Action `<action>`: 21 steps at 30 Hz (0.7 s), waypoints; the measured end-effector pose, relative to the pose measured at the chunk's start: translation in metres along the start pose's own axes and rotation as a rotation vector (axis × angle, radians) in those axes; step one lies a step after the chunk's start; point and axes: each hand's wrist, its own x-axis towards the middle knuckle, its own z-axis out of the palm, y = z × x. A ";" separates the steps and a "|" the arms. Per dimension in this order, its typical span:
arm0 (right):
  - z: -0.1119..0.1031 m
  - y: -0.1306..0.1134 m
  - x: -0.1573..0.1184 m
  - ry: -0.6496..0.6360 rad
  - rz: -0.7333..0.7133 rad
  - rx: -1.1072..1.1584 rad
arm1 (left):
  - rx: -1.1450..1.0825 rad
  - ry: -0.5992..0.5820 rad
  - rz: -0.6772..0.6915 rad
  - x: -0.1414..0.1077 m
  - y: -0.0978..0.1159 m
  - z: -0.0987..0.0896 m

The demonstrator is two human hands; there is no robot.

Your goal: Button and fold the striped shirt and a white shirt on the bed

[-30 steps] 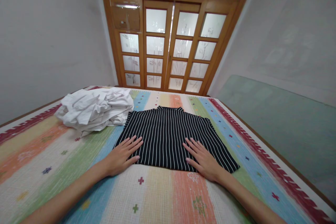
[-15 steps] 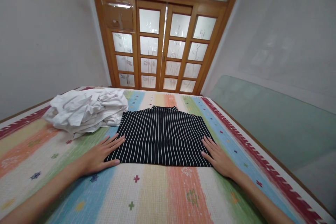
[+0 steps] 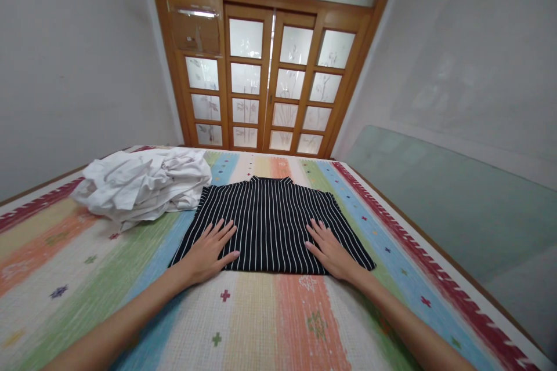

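A black shirt with white stripes (image 3: 270, 220) lies folded flat in front of me, its collar at the far edge. My left hand (image 3: 209, 254) rests on the near left part of the shirt, palm down with the fingers spread. On the near right part lies my right hand (image 3: 329, 248), also flat and open. Neither hand grips the cloth. The shirt's two near corners show outside my hands.
A crumpled heap of white cloth (image 3: 143, 185) sits left of the shirt. Everything lies on a colourful striped cover (image 3: 252, 324). A pale green panel (image 3: 448, 197) runs along the right side. Beyond the far edge stand wooden doors with glass panes (image 3: 267, 81).
Both hands have slid inward from the shirt's side edges onto its front, closer together. The shirt and the white cloth have stayed in place.
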 end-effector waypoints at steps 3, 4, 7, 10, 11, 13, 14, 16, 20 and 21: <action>0.004 0.007 -0.001 0.014 0.015 -0.065 | -0.008 -0.006 0.052 -0.002 -0.006 0.002; 0.004 0.011 -0.002 0.026 0.027 -0.080 | -0.008 -0.013 0.066 -0.004 -0.010 0.002; 0.006 0.026 -0.005 0.052 0.059 -0.105 | 0.003 -0.026 0.080 -0.011 -0.022 0.003; 0.008 0.036 -0.010 0.073 0.087 -0.127 | 0.029 0.020 0.046 -0.017 -0.032 0.005; 0.009 0.039 -0.011 0.081 0.106 -0.136 | 0.039 0.043 0.023 -0.018 -0.034 0.006; 0.011 0.044 -0.014 0.099 0.155 -0.152 | 0.053 0.074 -0.036 -0.020 -0.036 0.007; 0.013 0.046 -0.014 0.107 0.178 -0.158 | 0.057 0.074 -0.069 -0.019 -0.036 0.007; 0.015 0.048 -0.013 0.119 0.220 -0.168 | 0.064 0.046 -0.135 -0.017 -0.037 0.005; 0.011 0.042 -0.003 0.123 0.258 -0.171 | 0.101 0.018 -0.240 0.000 -0.038 -0.001; 0.008 0.037 0.001 0.120 0.237 -0.158 | 0.112 0.028 -0.242 0.006 -0.038 -0.002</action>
